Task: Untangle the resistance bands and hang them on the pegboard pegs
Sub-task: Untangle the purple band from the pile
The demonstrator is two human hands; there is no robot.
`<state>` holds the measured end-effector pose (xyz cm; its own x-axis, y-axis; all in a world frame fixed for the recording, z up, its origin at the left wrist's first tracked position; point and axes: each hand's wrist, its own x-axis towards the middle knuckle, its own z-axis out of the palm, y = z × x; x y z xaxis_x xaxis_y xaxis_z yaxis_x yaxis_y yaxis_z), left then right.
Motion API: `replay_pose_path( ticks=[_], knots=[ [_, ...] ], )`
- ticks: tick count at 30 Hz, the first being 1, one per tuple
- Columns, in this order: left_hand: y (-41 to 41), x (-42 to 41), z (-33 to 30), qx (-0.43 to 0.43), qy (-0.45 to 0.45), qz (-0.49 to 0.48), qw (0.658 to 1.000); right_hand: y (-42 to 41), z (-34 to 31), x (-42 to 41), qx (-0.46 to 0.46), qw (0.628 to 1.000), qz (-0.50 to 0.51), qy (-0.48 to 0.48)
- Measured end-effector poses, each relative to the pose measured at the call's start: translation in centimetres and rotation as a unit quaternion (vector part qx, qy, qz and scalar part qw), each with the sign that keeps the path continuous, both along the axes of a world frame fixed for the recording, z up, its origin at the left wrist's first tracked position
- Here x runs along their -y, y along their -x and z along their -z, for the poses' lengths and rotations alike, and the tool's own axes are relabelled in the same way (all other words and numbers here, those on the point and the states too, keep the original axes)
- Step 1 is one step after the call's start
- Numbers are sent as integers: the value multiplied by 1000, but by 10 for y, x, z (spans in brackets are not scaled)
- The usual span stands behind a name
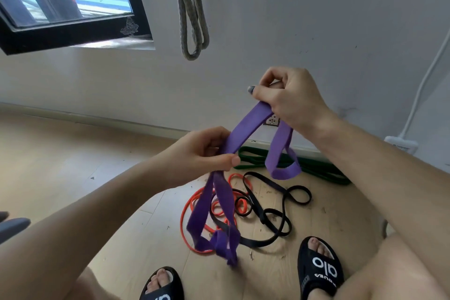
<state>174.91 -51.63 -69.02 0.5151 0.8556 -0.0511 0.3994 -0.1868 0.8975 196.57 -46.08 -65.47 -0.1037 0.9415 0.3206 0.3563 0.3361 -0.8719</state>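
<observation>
A wide purple resistance band (248, 126) stretches between both hands above the floor. My left hand (204, 151) pinches it at the middle, and twisted loops hang down from there to about knee height. My right hand (289, 97) grips the upper end, with another loop dangling below it. On the wooden floor lie a thin orange band (186, 209) and a black band (275, 217), tangled together. A green band (316, 168) lies along the wall base. A grey band (192, 14) hangs on the wall above; its peg is out of view.
A black-framed window (73, 19) is at upper left. A white cable (423, 85) runs down the wall to a power strip (401, 145) at right. My feet in black slippers (319, 268) stand close to the bands. A wall socket (272, 120) shows behind the purple band.
</observation>
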Motion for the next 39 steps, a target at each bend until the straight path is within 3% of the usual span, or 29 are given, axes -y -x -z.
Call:
replay_pose_path(
  ticks=[8,15,20,22,24,28,33,39],
  knots=[
    [4,0,-9,44,33,-7,998,-14,-3,-5,-5,999,45,-2],
    [2,-5,-8,1,-18,-16,1000,-27,2,-9,15,998,63,4],
    [5,-4,-1,-28,52,-7,998,-36,13,-19,41,995,87,19],
    [5,-6,1,-65,21,-21,997,-37,18,-22,72,994,83,26],
    [5,-7,1,-84,-24,-50,995,-39,23,-22,119,990,66,42],
    [7,-6,0,-40,-40,-77,995,-39,34,-17,214,970,-3,118],
    [-6,-5,-5,-43,-56,-47,996,-9,37,0,123,945,-186,238],
    [-5,-5,-7,-23,-63,-15,998,10,32,11,119,949,-233,174]
  ],
)
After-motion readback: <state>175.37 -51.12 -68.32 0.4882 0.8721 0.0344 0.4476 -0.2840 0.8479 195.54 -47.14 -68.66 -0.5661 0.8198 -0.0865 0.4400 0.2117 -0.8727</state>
